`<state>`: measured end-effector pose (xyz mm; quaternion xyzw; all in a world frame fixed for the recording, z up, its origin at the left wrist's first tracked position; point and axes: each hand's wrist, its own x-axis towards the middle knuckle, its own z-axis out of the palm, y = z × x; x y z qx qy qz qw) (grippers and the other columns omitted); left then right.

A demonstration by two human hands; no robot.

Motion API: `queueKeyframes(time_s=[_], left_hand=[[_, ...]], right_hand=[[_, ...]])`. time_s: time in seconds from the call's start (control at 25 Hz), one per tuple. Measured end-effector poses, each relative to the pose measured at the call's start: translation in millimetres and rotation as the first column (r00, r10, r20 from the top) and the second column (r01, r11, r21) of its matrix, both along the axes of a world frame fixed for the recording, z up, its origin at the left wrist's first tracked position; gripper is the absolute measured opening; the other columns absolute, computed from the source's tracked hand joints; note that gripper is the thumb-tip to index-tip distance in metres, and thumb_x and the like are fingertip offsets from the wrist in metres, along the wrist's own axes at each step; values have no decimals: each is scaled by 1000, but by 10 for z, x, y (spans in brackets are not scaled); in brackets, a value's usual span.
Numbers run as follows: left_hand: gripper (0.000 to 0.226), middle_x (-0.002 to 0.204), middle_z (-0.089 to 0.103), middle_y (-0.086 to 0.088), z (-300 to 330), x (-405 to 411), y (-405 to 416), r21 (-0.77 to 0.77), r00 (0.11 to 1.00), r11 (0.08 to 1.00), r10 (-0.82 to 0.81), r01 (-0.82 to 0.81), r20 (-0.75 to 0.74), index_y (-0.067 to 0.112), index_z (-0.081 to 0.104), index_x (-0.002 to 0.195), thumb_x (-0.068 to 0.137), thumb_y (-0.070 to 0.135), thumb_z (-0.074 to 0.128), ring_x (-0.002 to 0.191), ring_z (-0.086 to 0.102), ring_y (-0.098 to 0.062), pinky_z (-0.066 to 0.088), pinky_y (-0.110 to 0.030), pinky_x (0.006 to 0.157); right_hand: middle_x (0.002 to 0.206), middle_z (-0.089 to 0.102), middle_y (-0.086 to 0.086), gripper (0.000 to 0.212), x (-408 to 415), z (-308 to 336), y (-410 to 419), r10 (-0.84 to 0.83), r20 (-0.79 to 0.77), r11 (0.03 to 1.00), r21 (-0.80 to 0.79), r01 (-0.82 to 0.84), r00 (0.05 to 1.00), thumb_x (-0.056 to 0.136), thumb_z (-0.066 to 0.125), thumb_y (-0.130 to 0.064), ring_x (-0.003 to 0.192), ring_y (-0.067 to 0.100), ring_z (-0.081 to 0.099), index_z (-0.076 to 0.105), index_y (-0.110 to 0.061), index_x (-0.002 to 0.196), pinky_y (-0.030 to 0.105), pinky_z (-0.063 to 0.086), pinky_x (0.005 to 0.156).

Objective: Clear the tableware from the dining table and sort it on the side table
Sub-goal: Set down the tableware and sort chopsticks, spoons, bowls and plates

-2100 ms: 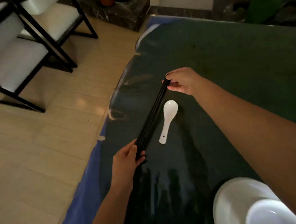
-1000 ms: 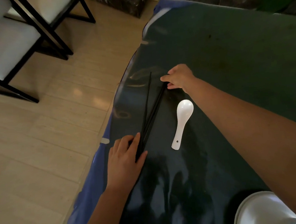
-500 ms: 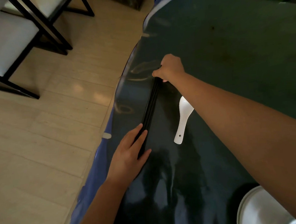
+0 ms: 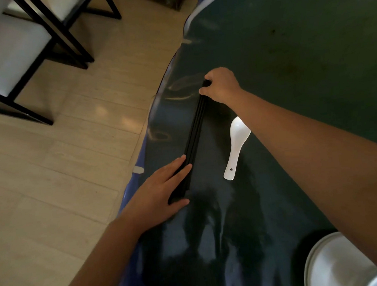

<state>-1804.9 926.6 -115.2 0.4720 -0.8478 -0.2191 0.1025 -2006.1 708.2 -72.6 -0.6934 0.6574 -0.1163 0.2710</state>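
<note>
A tight bundle of black chopsticks [image 4: 194,134] lies on the dark green tablecloth [image 4: 299,52] near the table's left edge. My right hand [image 4: 220,86] is closed around the bundle's far end. My left hand [image 4: 164,189] lies flat over the near end, fingers stretched along the sticks and thumb on the other side. A white ceramic spoon [image 4: 236,148] rests just right of the bundle, its bowl partly under my right forearm.
White stacked dishes [image 4: 338,264] sit at the bottom right corner, partly behind my right arm. Two black-framed chairs with white seats [image 4: 9,50] stand on the light wood floor to the left. The cloth's blue edge [image 4: 139,182] hangs over the table side.
The chopsticks were splayed apart a second ago; both hands have pushed them together into one bundle. My left hand has flattened over the near end. The spoon has not moved.
</note>
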Motion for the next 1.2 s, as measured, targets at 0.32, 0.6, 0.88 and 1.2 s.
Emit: queueKeyframes(time_s=[0.32, 0.6, 0.88, 1.2], left_hand=[[64, 119, 63, -17, 222, -60, -248, -209, 995, 974, -72, 85, 68, 5, 62, 119, 63, 28, 83, 105, 63, -29, 52, -38, 86], [56, 114, 63, -14, 579, -367, -89, -222, 999, 975, 28, -23, 20, 5, 48, 132, 82, 25, 64, 98, 62, -27, 52, -36, 80], [39, 99, 71, -4, 1128, -1581, 741, -211, 981, 975, 27, -68, -192, 8, 63, 115, 86, 30, 50, 84, 67, -22, 55, -34, 71], [46, 122, 57, 4, 854, -2388, 1537, 310, 957, 937, 223, -158, -187, 25, 46, 132, 88, 31, 55, 101, 57, -10, 50, -32, 86]], right_hand=[[118, 57, 14, 38, -53, -58, 49, 100, -231, 989, -86, -123, 968, 91, 54, -37, 117, 33, 46, 59, -10, 118, 45, 43, 91], [124, 57, 15, 36, -374, 383, 539, 154, -309, 958, -188, -219, 939, 93, 49, -28, 117, 34, 48, 56, -9, 123, 47, 42, 96], [115, 64, 16, 34, -1679, 856, 2769, 35, -245, 887, -440, -143, 969, 81, 66, -14, 106, 36, 59, 65, -5, 114, 45, 48, 89], [129, 57, 10, 53, -2291, 503, 4505, -413, 35, 905, -99, 414, 910, 81, 69, -18, 118, 31, 52, 53, -13, 130, 37, 40, 99]])
